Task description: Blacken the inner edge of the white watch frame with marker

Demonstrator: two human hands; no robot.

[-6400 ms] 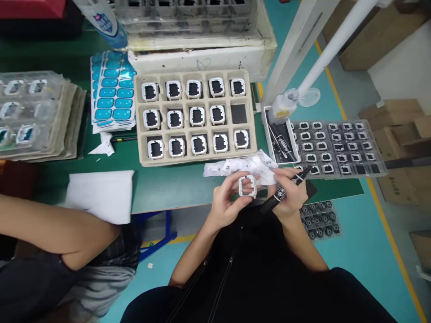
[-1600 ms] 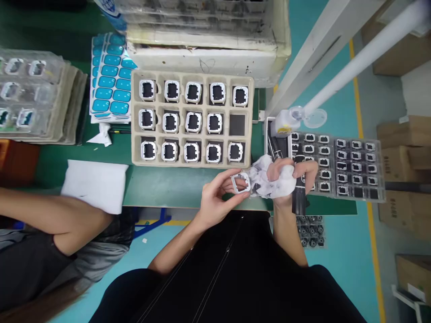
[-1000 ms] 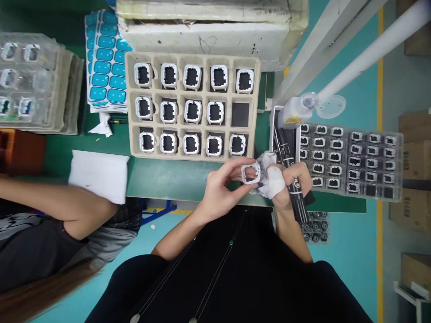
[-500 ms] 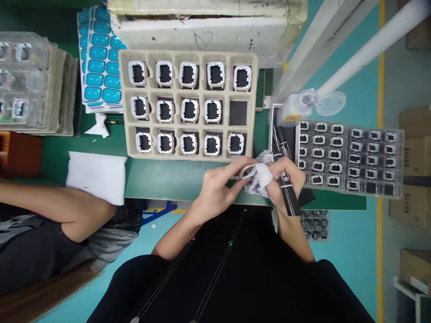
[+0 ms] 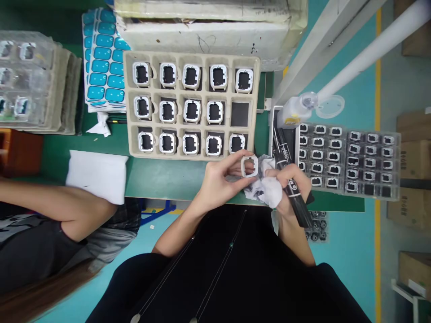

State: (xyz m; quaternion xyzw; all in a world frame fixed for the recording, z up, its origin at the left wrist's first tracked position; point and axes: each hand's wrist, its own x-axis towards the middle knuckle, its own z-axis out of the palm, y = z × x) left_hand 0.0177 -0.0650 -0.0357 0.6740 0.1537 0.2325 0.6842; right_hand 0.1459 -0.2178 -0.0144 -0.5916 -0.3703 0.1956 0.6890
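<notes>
Two hands busy: my left hand (image 5: 220, 181) pinches the white frame (image 5: 249, 166); my right hand (image 5: 289, 188) clutches cloth (image 5: 267, 190) and marker (image 5: 294, 197). I'd wipe gently, steadying edges.

White square frame (image 5: 249, 166) with rounded corners and open centre, pinched by its edges in the left hand (image 5: 220, 184), face turned up toward the camera, just off the near edge of the tray. Crumpled white cloth (image 5: 267, 186) touching the frame's right side, bunched in the right hand (image 5: 290, 186). Black marker (image 5: 296, 199) in the same hand, slanting down and to the right.
</notes>
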